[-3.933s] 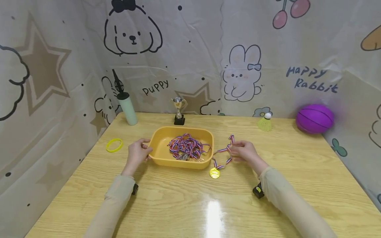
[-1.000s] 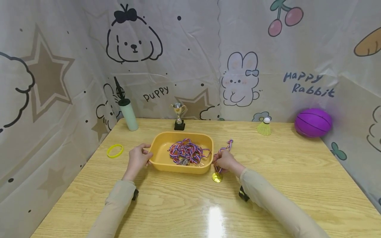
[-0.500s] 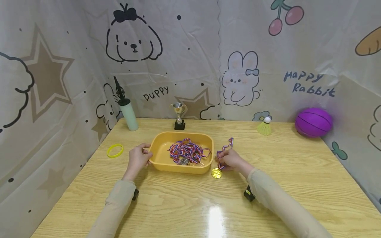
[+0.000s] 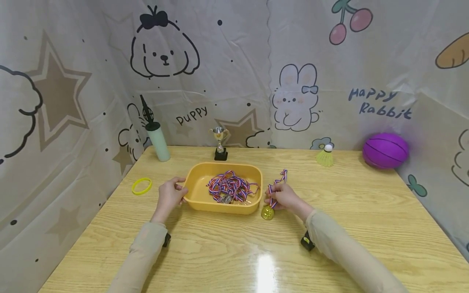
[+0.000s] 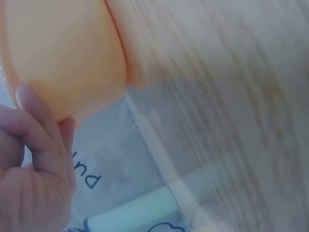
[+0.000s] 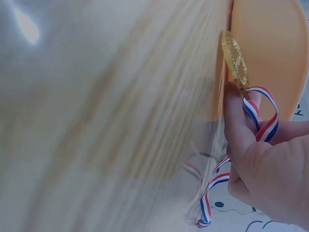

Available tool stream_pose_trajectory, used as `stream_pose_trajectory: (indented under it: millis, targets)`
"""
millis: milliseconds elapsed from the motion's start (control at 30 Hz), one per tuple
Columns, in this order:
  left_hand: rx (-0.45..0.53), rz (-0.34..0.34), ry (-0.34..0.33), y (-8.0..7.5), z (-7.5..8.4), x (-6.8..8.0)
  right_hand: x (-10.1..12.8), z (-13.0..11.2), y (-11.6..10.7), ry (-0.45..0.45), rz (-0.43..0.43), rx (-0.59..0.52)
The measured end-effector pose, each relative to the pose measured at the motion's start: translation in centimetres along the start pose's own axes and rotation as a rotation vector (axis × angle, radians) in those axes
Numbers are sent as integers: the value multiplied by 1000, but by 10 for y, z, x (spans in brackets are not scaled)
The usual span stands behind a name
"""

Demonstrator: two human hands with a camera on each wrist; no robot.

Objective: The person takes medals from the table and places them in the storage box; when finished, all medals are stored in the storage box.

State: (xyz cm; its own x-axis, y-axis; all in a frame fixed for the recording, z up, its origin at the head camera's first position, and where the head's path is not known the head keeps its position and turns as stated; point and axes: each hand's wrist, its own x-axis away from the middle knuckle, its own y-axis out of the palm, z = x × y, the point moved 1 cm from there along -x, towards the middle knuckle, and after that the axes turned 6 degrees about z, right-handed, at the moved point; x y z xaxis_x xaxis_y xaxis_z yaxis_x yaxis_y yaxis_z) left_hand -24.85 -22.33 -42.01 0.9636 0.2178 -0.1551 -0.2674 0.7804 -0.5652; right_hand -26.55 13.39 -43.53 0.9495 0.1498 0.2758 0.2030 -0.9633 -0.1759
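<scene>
An orange-yellow plastic basin (image 4: pixel 220 208) stands on the table, holding a tangled heap of red, white and blue medal ribbons (image 4: pixel 229 183) with a silver-coloured medal (image 4: pixel 226 199) among them. My left hand (image 4: pixel 170 196) grips the basin's left end; in the left wrist view its fingers (image 5: pixel 36 104) lie against the outer wall. Just off the basin's right end, my right hand (image 4: pixel 287 198) pinches the striped ribbon (image 6: pixel 268 128) of a gold medal (image 4: pixel 267 212). The medal is tilted at the fingertips in the right wrist view, and the ribbon's knotted end trails behind the hand.
Behind the basin stands a small trophy (image 4: pixel 220 144). A pale green hand pump (image 4: pixel 158 142) and a yellow wristband (image 4: pixel 141 186) are at the left. Toward the back right are a yellow shuttlecock (image 4: pixel 325 156) and a purple ball (image 4: pixel 385 150), near the curtain.
My right hand reached left to the ribbon, took hold of it by the basin, then drew slightly right. The gold medal now tilts up. My left hand has kept its grip on the basin.
</scene>
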Motion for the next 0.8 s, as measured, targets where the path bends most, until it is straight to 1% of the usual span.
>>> stream_pose_trajectory:
  millis: [167, 267, 433, 700, 800]
  targets:
    - [-3, 5, 2, 0, -1, 0, 1, 1, -2, -7, 5, -29]
    - [-8, 7, 4, 0, -1, 0, 1, 0, -4, -29, 3, -34]
    - [-12, 7, 6, 0, -1, 0, 2, -2, -9, -48, 32, -33]
    - [0, 3, 2, 0, -1, 1, 3, -12, -17, -38, 56, -75]
    - [1, 2, 4, 0, 0, 1, 4, -19, -21, -50, 65, -48]
